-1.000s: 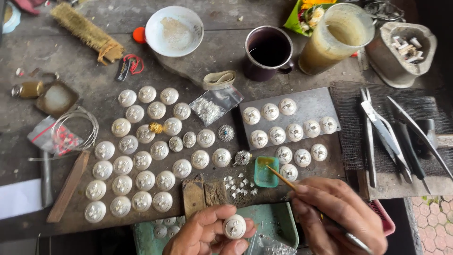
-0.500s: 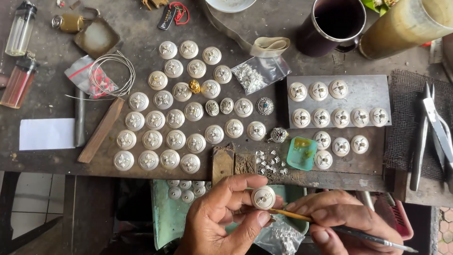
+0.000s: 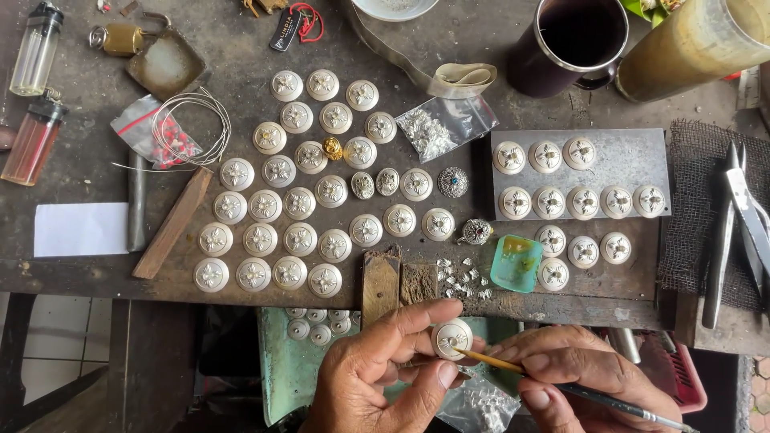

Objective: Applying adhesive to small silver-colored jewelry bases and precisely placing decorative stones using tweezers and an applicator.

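Observation:
My left hand (image 3: pixel 385 369) pinches a round white disc (image 3: pixel 451 338) with a small metal ornament at its middle, held below the bench's front edge. My right hand (image 3: pixel 581 381) grips a thin brush (image 3: pixel 513 366) whose yellow tip touches the disc's centre. Just above, on the bench, lie a small teal dish (image 3: pixel 516 262) and a scatter of tiny silver pieces (image 3: pixel 459 277). Many matching white discs (image 3: pixel 301 196) lie in rows at the bench's middle, and more sit on a grey metal plate (image 3: pixel 634 156) to the right.
A dark mug (image 3: pixel 573 40) and a tall yellowish cup (image 3: pixel 690 44) stand at the back right. Tweezers and pliers (image 3: pixel 734 216) lie on a mesh mat at right. Two lighters (image 3: pixel 32 96), a wire coil (image 3: pixel 188 120), a wooden stick (image 3: pixel 172 223) and white paper (image 3: pixel 80 228) occupy the left.
The view has shifted down and left. My right hand drew the brush back from the teal dish and brought its tip onto the disc held in my left hand.

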